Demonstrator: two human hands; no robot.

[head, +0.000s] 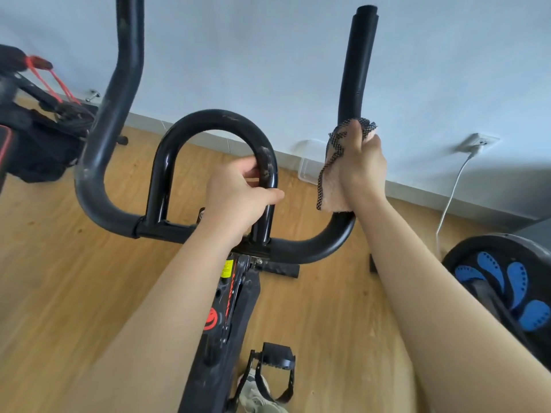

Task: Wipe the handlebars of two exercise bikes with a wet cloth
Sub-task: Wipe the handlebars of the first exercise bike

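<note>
At centre frame the left hand is gripping the inner loop, apparently steadying the bike, while right of centre the right hand is clenching the cloth around the right handlebar, fingers wrapped tight for wiping.

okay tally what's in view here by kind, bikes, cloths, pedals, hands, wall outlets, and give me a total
Exercise bikes: 2, near one, another far left
Cloths: 1
Pedals: 1
Hands: 2, left hand, right hand
Wall outlets: 1
Total: 7
</note>
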